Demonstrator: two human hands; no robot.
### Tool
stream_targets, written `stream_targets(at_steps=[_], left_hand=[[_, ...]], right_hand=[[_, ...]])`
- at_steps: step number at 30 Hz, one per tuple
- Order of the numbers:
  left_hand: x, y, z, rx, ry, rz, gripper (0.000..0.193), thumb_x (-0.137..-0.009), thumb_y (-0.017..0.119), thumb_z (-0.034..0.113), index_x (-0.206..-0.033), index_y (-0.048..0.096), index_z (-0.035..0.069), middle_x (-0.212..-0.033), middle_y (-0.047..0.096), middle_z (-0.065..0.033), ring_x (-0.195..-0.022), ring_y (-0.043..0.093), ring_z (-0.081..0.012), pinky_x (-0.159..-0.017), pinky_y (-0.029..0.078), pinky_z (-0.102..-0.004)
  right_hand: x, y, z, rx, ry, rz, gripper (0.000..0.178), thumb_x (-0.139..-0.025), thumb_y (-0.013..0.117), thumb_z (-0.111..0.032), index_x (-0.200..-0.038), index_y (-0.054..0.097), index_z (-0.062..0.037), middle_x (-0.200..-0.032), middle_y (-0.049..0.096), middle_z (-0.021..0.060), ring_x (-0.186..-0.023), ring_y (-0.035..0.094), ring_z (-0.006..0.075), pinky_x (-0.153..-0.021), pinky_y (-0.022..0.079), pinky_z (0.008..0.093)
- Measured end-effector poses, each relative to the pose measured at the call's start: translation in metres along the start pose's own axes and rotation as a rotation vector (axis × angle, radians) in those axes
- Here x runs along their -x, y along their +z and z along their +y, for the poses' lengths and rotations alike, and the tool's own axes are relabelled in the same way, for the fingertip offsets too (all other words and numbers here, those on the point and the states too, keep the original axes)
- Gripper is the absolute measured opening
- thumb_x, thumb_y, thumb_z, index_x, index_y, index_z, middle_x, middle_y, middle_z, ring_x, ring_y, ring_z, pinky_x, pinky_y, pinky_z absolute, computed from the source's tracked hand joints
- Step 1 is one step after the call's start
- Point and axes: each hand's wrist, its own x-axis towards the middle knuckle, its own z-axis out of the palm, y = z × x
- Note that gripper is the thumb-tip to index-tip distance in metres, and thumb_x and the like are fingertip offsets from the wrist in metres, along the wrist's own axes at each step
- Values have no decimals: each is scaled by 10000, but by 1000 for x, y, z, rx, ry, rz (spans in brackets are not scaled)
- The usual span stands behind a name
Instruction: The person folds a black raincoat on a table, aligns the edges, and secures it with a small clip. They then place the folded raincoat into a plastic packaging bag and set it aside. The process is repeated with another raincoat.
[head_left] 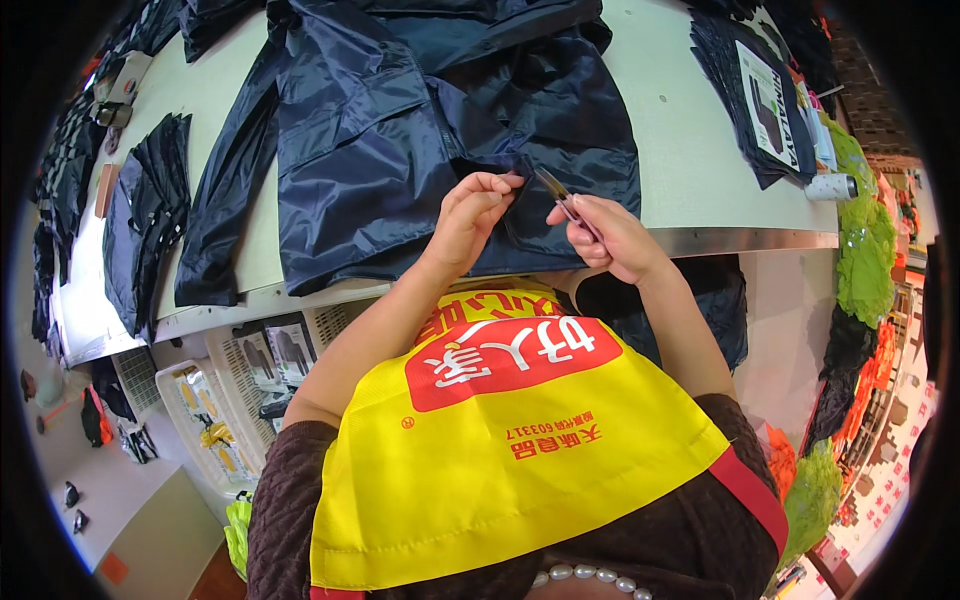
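Note:
A dark navy jacket [350, 185] with a shiny surface lies spread over the white table. My left hand [465, 222] is closed in a pinch on the jacket's fabric near the front opening, just above the hem. Beside it, on the right, my right hand [615, 238] grips a pair of thread snips [552, 184]. The metal blades point up and left toward the pinched fabric, a short gap from my left fingertips. Whether a thread is between the fingers is too small to tell.
Folded dark garments [145, 220] lie at the table's left. A stack of dark packages [755, 100] and a thread spool [831, 187] sit at the right end. Below the front edge [740, 240] stand white plastic baskets [200, 425]. Lime-green fabric [862, 240] is piled at right.

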Motion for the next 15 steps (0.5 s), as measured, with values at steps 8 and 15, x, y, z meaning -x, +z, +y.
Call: stream_targets(at_steps=[8,15], left_hand=[[-6,5,-5,-97,-37,151,74,-916,520,105,-921,574,55,-1060,613,-86,-1020,556,-148,-954,405,-305],[-5,3,-9,-240,-8,123,85,-907,543,106,-893,596,42,-1044,599,-62,-948,552,-121,-898,428,-272]], right_hand=[[-13,1,-11,198,18,86,320,-966,452,-330,-910,571,-38,-601,416,-73,-441,297,-13,-377,212,139],[-27,-1,-25,294,14,97,337,-913,534,-369,-849,600,-45,-587,419,-72,-429,281,-2,-376,197,162]])
